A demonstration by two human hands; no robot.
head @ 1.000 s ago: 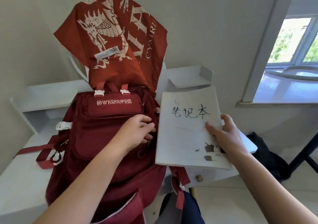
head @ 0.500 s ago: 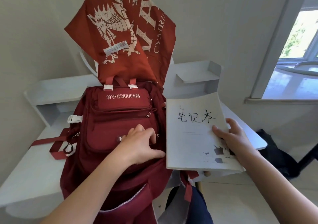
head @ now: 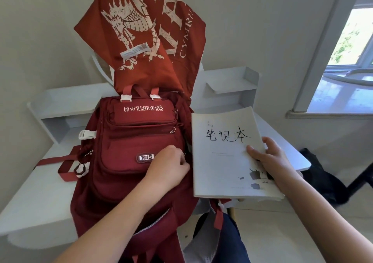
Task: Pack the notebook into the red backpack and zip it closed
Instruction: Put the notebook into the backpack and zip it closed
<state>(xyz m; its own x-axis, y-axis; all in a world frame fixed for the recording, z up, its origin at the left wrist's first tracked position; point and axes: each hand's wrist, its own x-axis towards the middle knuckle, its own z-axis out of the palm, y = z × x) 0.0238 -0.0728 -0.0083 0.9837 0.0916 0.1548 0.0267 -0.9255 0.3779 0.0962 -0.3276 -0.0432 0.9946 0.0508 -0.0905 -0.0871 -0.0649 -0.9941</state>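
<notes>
A dark red backpack (head: 125, 171) lies flat on the white desk (head: 36, 198), front pockets up, its top handle toward the wall. My left hand (head: 171, 165) rests on the backpack's right edge with its fingertips pinched at the side zip; what they grip is hidden. To the right, my right hand (head: 270, 159) holds a grey-white notebook (head: 224, 161) by its right edge, cover up with black handwritten characters, just beside the backpack and above the desk.
A red shirt with a white dragon print (head: 145, 36) hangs over a white chair behind the backpack. White shelf units (head: 232, 84) stand at the back of the desk. A window (head: 351, 40) is at right, a black bag (head: 321, 180) on the floor.
My left hand has slid down the backpack's right side toward me. The notebook in my right hand has stayed beside the bag. The camera has tilted, shifting the scene.
</notes>
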